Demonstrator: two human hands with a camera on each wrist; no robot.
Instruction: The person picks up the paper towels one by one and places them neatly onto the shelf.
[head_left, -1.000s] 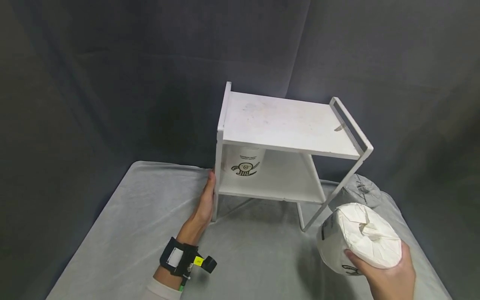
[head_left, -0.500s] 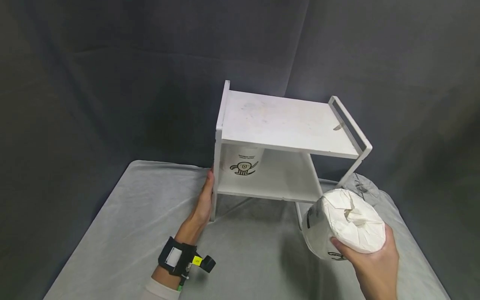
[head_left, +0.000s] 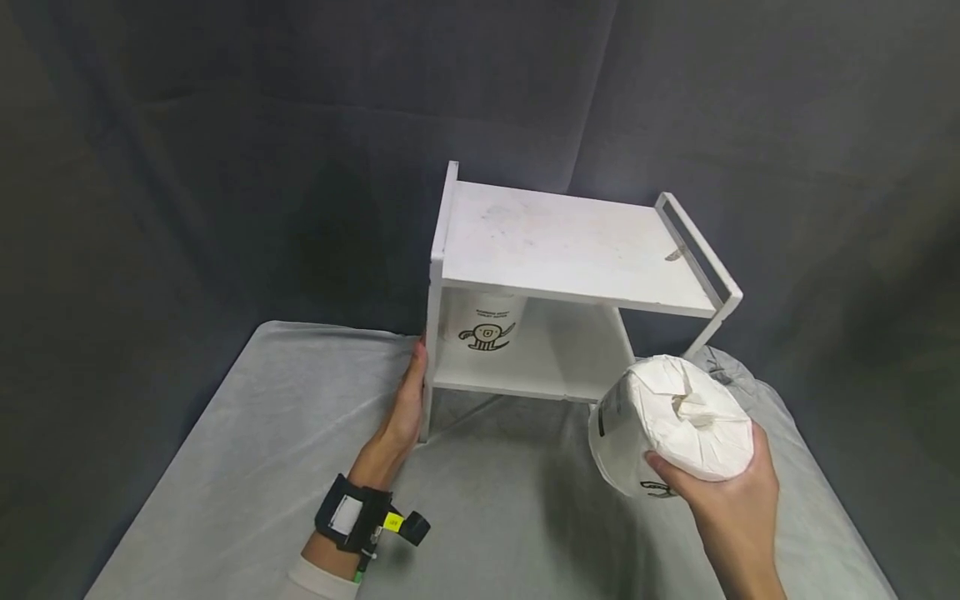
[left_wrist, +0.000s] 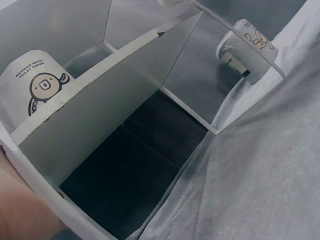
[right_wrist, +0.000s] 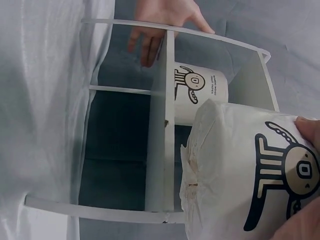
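Note:
My right hand (head_left: 727, 492) grips a white paper-wrapped toilet roll (head_left: 675, 425), tilted, in front of the right side of a white two-level shelf (head_left: 577, 242). In the right wrist view the roll's printed cartoon figure and part of the thumb show. My left hand (head_left: 405, 408) holds the shelf's left side frame. Its thumb lies along the frame, and its fingers pass inside the frame in the right wrist view. Another toilet roll (head_left: 487, 323), labelled "bamboo moist toilet paper" in the left wrist view, stands at the left end of the lower level.
A further wrapped roll (head_left: 727, 371) sits behind the shelf's right leg, mostly hidden by the held roll. Grey cloth (head_left: 300, 400) covers the table, with a dark curtain (head_left: 225, 167) behind it. A wrist camera (head_left: 367, 517) is strapped to the left wrist.
My right hand has carried its toilet roll left and away from me, closer to the shelf's right front leg. My left hand keeps its place on the side frame.

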